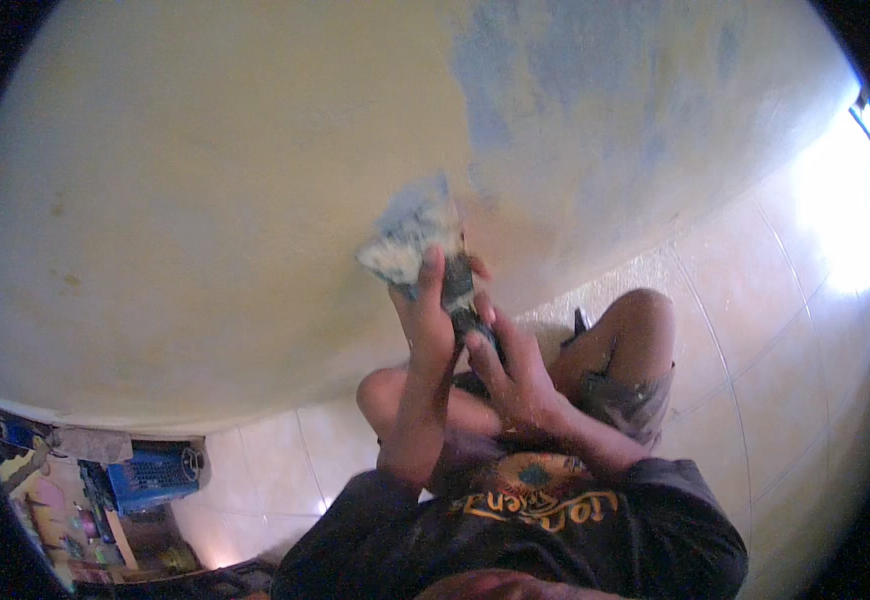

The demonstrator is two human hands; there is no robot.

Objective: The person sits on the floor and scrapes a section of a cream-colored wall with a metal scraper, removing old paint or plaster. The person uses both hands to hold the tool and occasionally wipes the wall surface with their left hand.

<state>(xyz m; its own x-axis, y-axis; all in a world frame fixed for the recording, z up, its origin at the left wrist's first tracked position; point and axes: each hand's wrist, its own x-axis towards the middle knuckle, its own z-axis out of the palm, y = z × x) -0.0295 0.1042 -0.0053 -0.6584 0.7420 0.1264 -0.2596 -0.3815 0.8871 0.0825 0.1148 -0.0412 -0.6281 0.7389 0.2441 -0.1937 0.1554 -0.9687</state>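
A fan-shaped tool [411,229], apparently a wide scraper, is held before a wall with its broad end pointing up and left. White and bluish paint or filler coats that end. My left hand [431,315] grips the tool near its middle, thumb lying over the coated face. Around the dark lower end, which looks like the handle, are the fingers of my right hand [513,367]. Both hands partly hide the tool, and blur obscures its exact shape. The wall [217,187] is yellowish cream, with patchy blue areas at upper right.
My bent legs [633,330] rest on a pale tiled floor [712,420], close to the wall's base. Whitish specks lie along that base. At lower left are a blue plastic crate or basket [149,476] and assorted clutter. Bright light falls on the floor at right.
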